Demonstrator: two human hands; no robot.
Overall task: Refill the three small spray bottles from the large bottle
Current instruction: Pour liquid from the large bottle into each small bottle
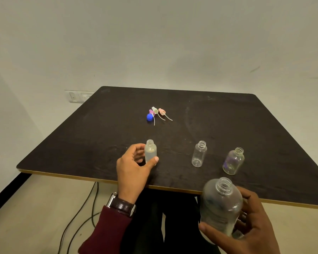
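Right hand (250, 228) wraps the large bottle (221, 206), clear ribbed plastic, uncapped, tilted, no readable label. Just beyond that grip stand two small clear bottles, one purple-tinted (233, 160), one plain (199, 154), both with threaded open necks. Left hand (134, 167) pinches the frosted small bottle (150, 152) upright on the dark matte table (228, 116). Farther beyond it lie three spray tops (157, 112) and a blue cap (149, 117), possibly touching.

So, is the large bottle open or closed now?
Open. The large bottle, held by the right hand, shows a bare threaded neck; a blue cap lies on the table.
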